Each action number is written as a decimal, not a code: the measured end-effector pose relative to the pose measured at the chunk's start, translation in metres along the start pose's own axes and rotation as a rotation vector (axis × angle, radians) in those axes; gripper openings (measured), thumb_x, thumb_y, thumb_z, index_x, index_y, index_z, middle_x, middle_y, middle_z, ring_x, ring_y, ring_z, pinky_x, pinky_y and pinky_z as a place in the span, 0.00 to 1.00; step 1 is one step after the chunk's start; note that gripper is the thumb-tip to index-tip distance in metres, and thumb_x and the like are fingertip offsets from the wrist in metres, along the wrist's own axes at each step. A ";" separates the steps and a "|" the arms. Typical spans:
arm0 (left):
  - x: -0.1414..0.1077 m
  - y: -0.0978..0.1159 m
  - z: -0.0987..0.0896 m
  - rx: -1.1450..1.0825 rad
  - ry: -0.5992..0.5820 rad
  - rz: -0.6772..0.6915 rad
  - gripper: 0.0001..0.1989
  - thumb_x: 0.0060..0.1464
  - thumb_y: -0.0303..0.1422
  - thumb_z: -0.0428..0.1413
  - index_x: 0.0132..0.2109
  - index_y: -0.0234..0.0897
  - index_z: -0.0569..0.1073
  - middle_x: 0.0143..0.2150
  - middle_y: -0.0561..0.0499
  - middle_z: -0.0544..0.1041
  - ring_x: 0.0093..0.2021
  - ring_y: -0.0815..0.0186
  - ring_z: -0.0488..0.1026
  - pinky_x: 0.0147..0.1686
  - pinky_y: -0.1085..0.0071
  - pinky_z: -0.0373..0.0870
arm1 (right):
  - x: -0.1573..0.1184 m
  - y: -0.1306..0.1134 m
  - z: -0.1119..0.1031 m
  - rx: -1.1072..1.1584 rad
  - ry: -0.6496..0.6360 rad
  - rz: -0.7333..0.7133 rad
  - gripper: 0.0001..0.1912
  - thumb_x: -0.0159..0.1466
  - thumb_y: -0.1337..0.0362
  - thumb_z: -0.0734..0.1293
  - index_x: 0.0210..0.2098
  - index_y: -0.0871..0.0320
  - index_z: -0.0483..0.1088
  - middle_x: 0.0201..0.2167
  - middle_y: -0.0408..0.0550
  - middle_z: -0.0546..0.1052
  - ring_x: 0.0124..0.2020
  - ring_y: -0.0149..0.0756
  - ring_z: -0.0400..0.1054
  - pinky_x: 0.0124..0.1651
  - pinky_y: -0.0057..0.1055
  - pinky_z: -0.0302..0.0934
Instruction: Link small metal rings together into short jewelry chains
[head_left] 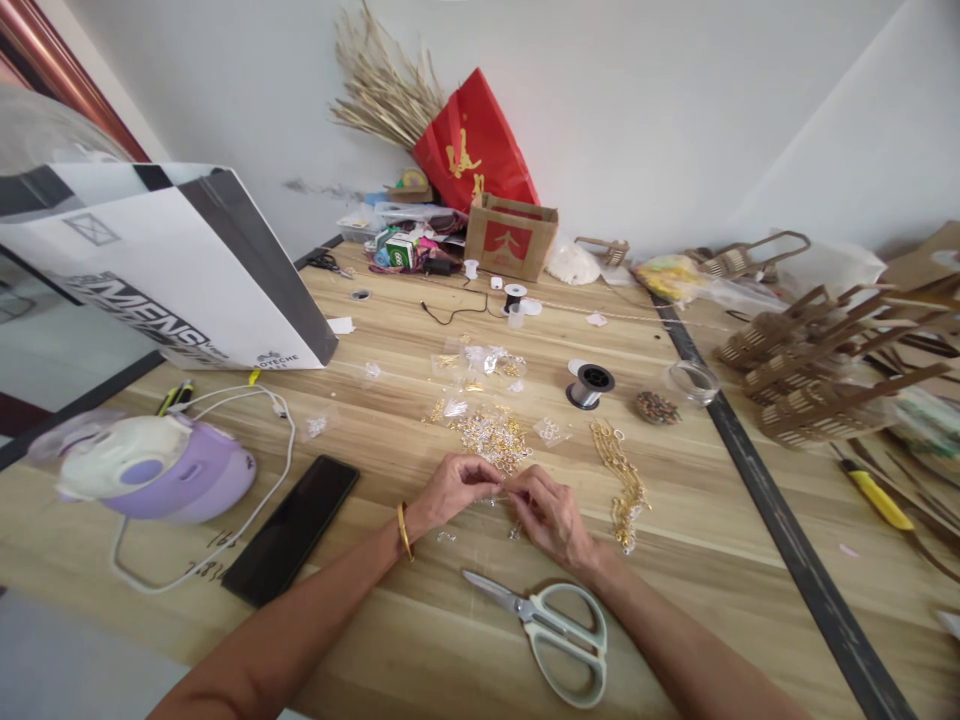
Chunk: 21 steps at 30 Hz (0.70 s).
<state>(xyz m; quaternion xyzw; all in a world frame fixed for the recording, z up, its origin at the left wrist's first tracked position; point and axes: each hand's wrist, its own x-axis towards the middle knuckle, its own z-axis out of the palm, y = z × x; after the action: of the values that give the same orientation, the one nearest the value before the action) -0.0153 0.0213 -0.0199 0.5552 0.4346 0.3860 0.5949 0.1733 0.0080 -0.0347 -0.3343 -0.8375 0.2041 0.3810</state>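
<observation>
My left hand (456, 487), with a gold bangle (405, 530) at its wrist, is closed in a pinch just in front of a pile of small gold and silver pieces (495, 438). Fingertip to fingertip with it, my right hand (547, 508) pinches too; whatever lies between the fingers is too small to make out. Gold chains (621, 485) lie to the right of my right hand. Scissors (559, 630) with pale green handles rest below the hands. Small clear bags (551, 431) and a spool of wire (590, 385) sit beyond the pile.
A black phone (292, 530), a purple device (180, 470) with a white cable and a large white bag (165, 270) are at left. Brown baskets (810, 400) and a yellow cutter (876, 492) lie right. A paper bag (511, 238) and red bag (480, 150) stand at the back.
</observation>
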 end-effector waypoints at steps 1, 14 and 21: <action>0.000 0.000 0.000 0.001 0.000 -0.001 0.10 0.41 0.33 0.65 0.30 0.30 0.77 0.29 0.49 0.78 0.31 0.68 0.73 0.36 0.72 0.69 | 0.000 0.000 0.000 0.001 -0.001 0.000 0.05 0.66 0.69 0.60 0.39 0.57 0.67 0.32 0.48 0.72 0.32 0.33 0.68 0.31 0.28 0.65; 0.000 0.001 0.000 -0.016 -0.003 -0.009 0.11 0.41 0.35 0.65 0.30 0.31 0.78 0.29 0.49 0.79 0.30 0.67 0.74 0.34 0.72 0.70 | 0.000 -0.001 -0.001 0.030 0.002 0.008 0.06 0.66 0.69 0.60 0.40 0.56 0.67 0.33 0.49 0.72 0.33 0.35 0.69 0.33 0.30 0.66; -0.001 0.003 0.000 -0.017 -0.004 -0.013 0.10 0.41 0.33 0.65 0.31 0.30 0.78 0.29 0.48 0.79 0.31 0.67 0.74 0.35 0.72 0.70 | 0.000 0.000 -0.001 0.020 0.002 0.016 0.06 0.66 0.69 0.60 0.40 0.56 0.67 0.33 0.49 0.72 0.33 0.34 0.69 0.32 0.29 0.66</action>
<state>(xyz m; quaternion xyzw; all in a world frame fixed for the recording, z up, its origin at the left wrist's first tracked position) -0.0156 0.0205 -0.0169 0.5480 0.4338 0.3847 0.6030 0.1737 0.0078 -0.0339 -0.3375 -0.8324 0.2151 0.3833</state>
